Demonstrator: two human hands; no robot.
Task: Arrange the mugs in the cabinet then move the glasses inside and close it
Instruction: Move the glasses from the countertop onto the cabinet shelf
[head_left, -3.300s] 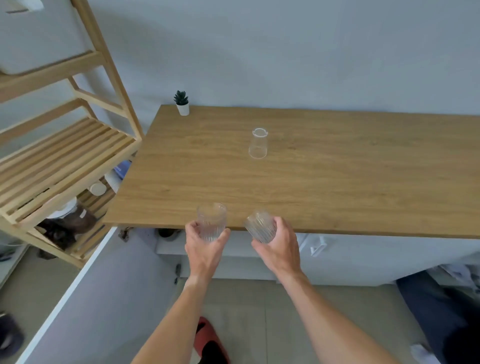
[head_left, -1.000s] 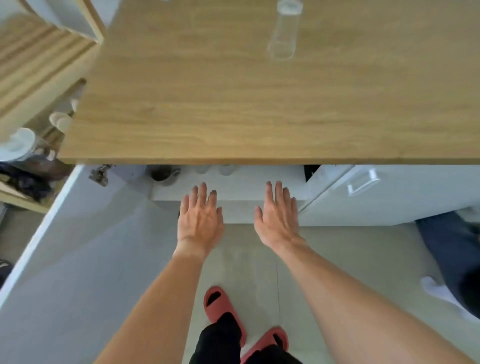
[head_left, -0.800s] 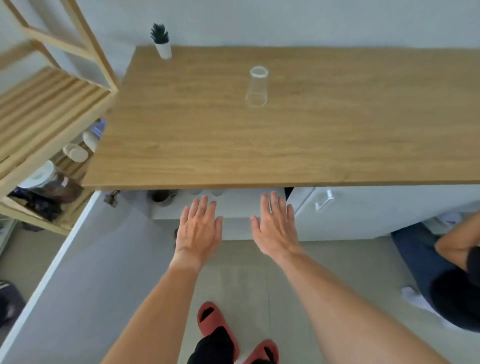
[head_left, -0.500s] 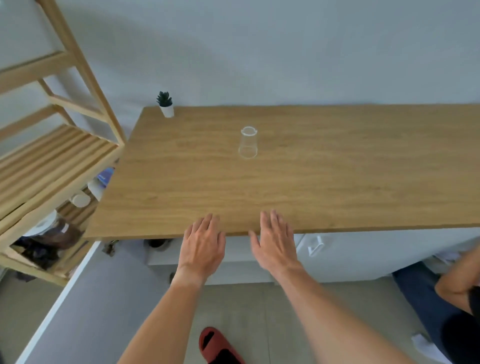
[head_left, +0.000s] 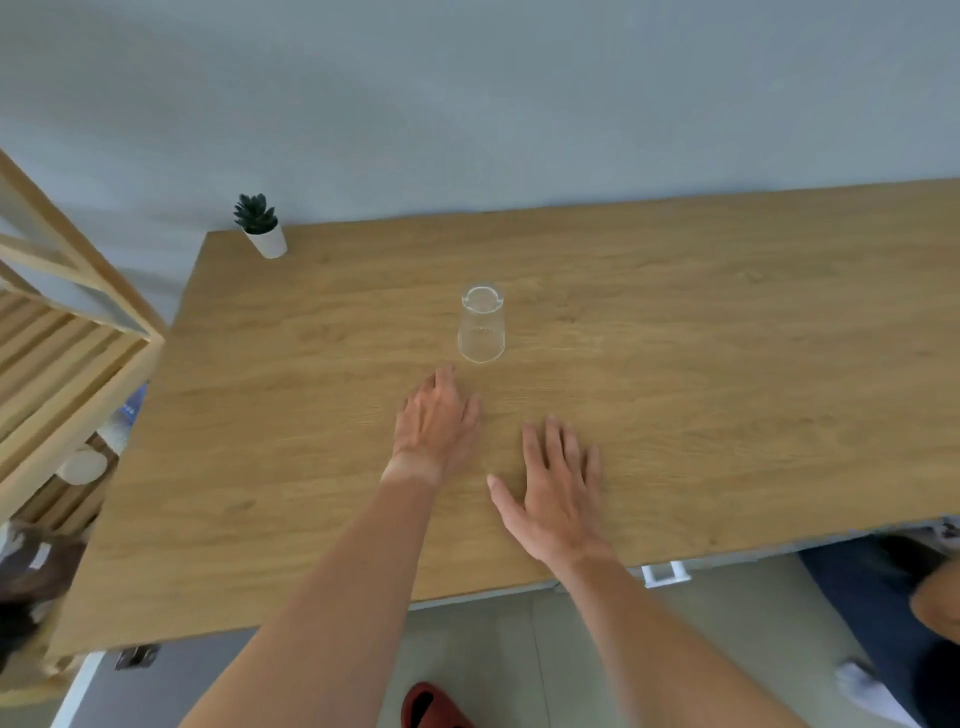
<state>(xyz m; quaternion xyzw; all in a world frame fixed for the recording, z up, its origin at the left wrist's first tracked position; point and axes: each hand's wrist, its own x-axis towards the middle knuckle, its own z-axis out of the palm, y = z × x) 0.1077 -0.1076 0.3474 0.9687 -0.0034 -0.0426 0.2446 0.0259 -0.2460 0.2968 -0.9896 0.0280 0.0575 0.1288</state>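
One clear glass (head_left: 481, 325) stands upside down near the middle of the wooden counter (head_left: 727, 338). My left hand (head_left: 436, 421) hovers over the counter just short of the glass, fingers stretched toward it, holding nothing. My right hand (head_left: 558, 491) is lower and to the right, fingers spread, also empty. Below the counter's front edge only a strip of the white cabinet with a handle (head_left: 665, 574) shows; the cabinet's inside is hidden.
A small potted plant (head_left: 260, 226) stands at the counter's back left corner. A wooden shelf rack (head_left: 67, 332) with jars is on the left. The open cabinet door's edge (head_left: 78, 691) is at lower left. Another person sits on the floor (head_left: 898, 623) at the right.
Both hands held ribbed glasses, then were empty below the counter by the cabinet. They have since risen over the counter, the left hand moving close to the remaining glass.
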